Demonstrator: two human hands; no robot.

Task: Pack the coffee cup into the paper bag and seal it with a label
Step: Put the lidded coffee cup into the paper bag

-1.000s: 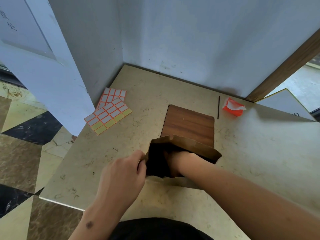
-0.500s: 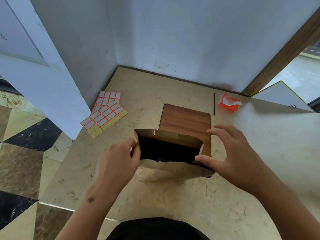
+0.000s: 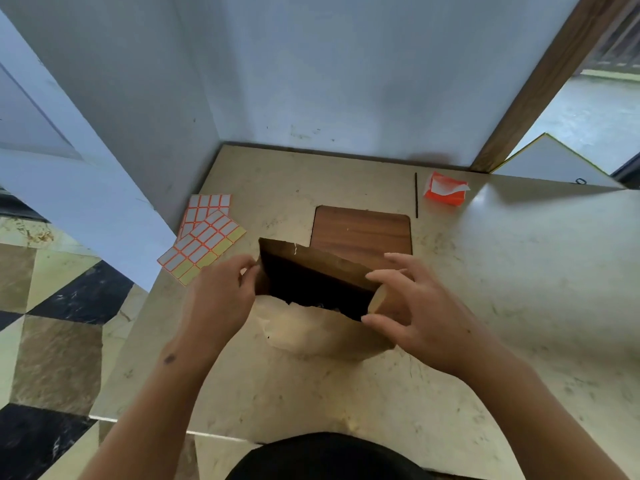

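Observation:
A brown paper bag [image 3: 311,332] stands open-mouthed on the marble table [image 3: 519,289], its inside dark, so the coffee cup cannot be seen. My left hand [image 3: 221,299] pinches the left edge of the bag's mouth. My right hand [image 3: 412,306] holds the right edge between thumb and curled fingers. Two sheets of white labels with orange borders [image 3: 204,237] lie to the bag's left, near the table edge.
A brown wooden board [image 3: 363,230] lies just behind the bag. A thin black stick [image 3: 416,195] and an orange tissue pack [image 3: 446,192] sit at the back right. Blue-grey walls [image 3: 311,81] close the back and left. The table's left edge drops to a patterned floor.
My right hand came out of the bag a second ago and now grips the right rim. Both hands have spread the mouth wider. The view has shifted slightly.

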